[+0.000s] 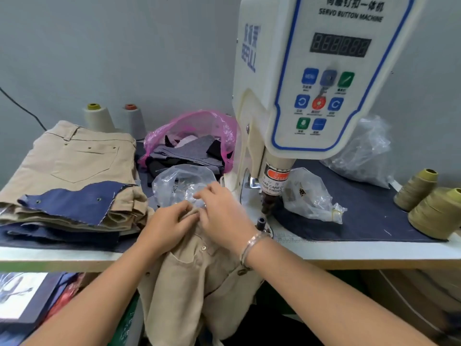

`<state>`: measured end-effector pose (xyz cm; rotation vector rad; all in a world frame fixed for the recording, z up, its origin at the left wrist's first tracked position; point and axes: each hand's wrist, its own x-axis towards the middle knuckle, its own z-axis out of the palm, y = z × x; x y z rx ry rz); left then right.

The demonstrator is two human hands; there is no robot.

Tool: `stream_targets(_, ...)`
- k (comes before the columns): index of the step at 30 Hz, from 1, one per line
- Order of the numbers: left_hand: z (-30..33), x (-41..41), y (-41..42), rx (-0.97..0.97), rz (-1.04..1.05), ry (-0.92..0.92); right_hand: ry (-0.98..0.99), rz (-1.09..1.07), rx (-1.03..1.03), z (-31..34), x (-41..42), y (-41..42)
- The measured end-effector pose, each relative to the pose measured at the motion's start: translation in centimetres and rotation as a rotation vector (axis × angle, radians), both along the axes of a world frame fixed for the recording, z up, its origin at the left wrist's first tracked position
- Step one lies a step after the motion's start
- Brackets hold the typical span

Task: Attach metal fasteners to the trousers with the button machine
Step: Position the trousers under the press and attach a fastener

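Observation:
Beige trousers (189, 278) hang over the table's front edge, a metal rivet showing near a pocket corner. My left hand (164, 227) pinches the top edge of the cloth with curled fingers. My right hand (219, 211) grips the same edge from the right, a silver bracelet on its wrist. The white servo button machine (324, 78) stands just right of the hands. Its punch head (268, 203) hangs above the small lower die (260, 222). A clear bag of metal fasteners (182, 186) lies right behind my hands.
A stack of beige trousers (74, 166) with a blue denim scrap (74, 203) lies at the left. A pink bag of fabric scraps (194, 143) sits behind. More clear bags (309, 196) and olive thread cones (434, 211) stand right of the machine on dark cloth.

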<state>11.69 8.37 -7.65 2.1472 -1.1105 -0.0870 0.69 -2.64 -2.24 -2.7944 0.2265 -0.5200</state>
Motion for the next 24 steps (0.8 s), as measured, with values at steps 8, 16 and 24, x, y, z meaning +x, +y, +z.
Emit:
stream_targets(8,-0.3,0.2,0.1,-0.064,0.003,0.073,0.198,-0.134,-0.223,-0.1,10.8,-1.2)
stream_targets(16,-0.5,0.6,-0.3,0.031,0.042,0.024,0.337,-0.132,-0.308,-1.5,13.1,-0.6)
stream_targets(24,-0.6,0.8,-0.5,0.105,0.081,0.043,0.262,-0.068,-0.441,-2.0,13.5,-0.5)
